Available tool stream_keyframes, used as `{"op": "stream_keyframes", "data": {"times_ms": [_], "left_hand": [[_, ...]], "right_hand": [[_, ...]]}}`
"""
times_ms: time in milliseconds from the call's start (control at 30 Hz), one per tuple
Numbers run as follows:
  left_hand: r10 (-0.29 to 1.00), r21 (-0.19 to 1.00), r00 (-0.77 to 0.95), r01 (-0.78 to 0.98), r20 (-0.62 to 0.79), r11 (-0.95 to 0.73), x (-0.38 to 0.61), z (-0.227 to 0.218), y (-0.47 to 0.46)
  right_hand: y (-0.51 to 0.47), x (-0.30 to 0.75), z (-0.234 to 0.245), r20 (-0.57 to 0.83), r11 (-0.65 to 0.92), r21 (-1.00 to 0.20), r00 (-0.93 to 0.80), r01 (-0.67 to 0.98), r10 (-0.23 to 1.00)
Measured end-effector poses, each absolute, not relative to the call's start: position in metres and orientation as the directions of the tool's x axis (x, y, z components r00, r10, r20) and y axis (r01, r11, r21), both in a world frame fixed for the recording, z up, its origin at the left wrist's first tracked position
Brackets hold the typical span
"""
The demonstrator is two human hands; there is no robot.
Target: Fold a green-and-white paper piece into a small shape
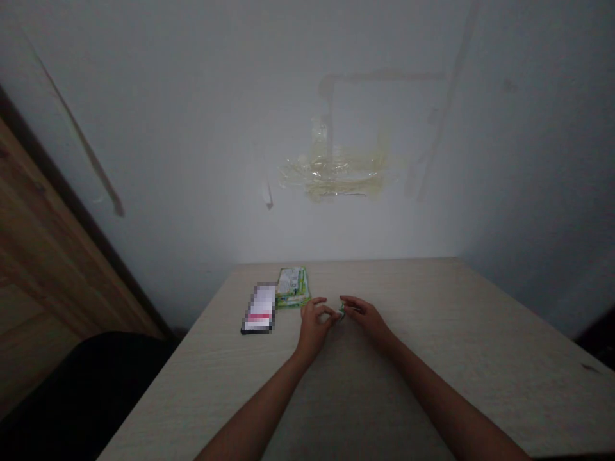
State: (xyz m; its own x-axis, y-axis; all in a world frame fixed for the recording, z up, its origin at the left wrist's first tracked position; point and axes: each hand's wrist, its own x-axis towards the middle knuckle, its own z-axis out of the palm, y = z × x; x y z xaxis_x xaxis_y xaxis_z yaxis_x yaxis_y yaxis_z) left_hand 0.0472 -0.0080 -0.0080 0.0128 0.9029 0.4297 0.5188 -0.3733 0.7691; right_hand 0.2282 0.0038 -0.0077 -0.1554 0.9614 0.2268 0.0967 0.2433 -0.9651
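Between my two hands, over the middle of the table, is a small green and white piece (341,311), too small and partly covered for me to tell its kind. My left hand (316,324) pinches its left side with thumb and forefinger, the other fingers curled loosely. From the other side, my right hand (364,318) closes thumb and fingers on the same piece. Just beyond my left hand lie green and white printed packets (294,288), overlapping one another. To their left rests a phone (260,308) with a lit, blurred-out screen.
The pale wooden table (432,358) meets a grey wall (192,128) at its far edge. Clear tape (336,176) is stuck on the wall. At the left are a dark chair back (96,378) and a wooden door or panel (48,237).
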Motion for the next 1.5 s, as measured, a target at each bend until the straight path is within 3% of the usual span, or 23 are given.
{"op": "stream_keyframes", "data": {"times_ms": [333,567,733,867,1067,1500], "left_hand": [[0.871,0.696,0.007,0.598,0.491,-0.398,0.042,-0.005,-0.008],[0.834,0.578,0.108,0.673,0.542,-0.462,0.034,-0.008,-0.004],[0.827,0.456,0.280,0.726,0.487,-0.515,0.035,-0.013,-0.006],[0.826,0.410,0.412,0.725,0.385,-0.553,0.037,-0.015,-0.011],[0.846,0.409,0.458,0.741,0.271,-0.533,0.036,-0.013,-0.013],[0.812,0.360,0.470,0.733,0.346,-0.577,0.034,-0.013,-0.012]], "right_hand": [[0.006,0.235,-0.011,0.309,0.340,-0.899,-0.150,0.278,0.939],[0.000,0.249,-0.002,0.496,0.463,-0.607,-0.148,0.645,0.856],[-0.003,0.266,0.005,0.457,0.304,-0.424,-0.088,0.853,0.885],[0.000,0.279,0.006,0.409,0.153,-0.338,-0.002,0.929,0.912],[0.001,0.284,0.006,0.356,0.041,-0.285,0.066,0.958,0.932],[0.000,0.285,0.005,0.406,-0.066,-0.244,0.164,0.968,0.899]]}}
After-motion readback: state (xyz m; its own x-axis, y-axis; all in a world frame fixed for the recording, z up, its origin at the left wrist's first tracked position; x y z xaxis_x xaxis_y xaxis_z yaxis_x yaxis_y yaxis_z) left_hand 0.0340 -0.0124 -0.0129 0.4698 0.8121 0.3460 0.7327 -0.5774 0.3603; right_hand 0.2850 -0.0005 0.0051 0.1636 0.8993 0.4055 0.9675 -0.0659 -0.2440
